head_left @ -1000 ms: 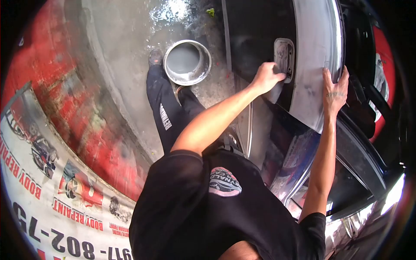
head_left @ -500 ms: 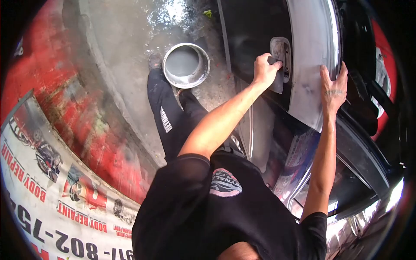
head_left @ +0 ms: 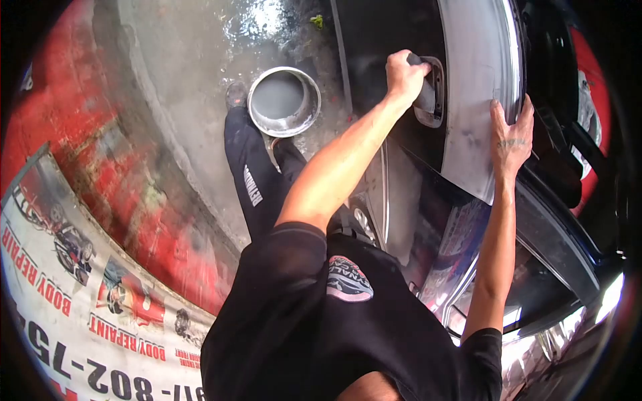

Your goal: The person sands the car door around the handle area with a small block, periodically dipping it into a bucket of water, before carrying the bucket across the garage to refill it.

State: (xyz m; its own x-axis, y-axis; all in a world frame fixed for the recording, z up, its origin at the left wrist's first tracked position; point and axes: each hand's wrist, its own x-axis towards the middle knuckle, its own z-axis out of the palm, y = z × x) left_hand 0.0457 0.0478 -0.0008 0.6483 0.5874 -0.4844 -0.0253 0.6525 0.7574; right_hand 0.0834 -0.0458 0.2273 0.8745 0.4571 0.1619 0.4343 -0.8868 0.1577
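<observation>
My left hand [head_left: 403, 75] is closed around a dark grey sheet that looks like sandpaper [head_left: 425, 92]. It is at the door handle recess [head_left: 429, 119] of a dark car door [head_left: 384, 30], and the sheet partly covers that recess. My right hand [head_left: 513, 137] grips the upper edge of the door's grey, dull-finished panel [head_left: 468, 87], thumb on the panel and fingers over the bright edge. What those fingers touch beyond the edge is partly hidden.
A bucket [head_left: 311, 107] of cloudy grey liquid stands by my feet on the wet concrete floor [head_left: 187, 80]. To the left are a red stained wall [head_left: 134, 194] and a printed banner [head_left: 100, 347]. More glossy black car bodywork [head_left: 548, 227] is on the right.
My left hand has moved up along the handle recess with the sheet, uncovering the recess's lower end. My right hand keeps its hold on the panel edge.
</observation>
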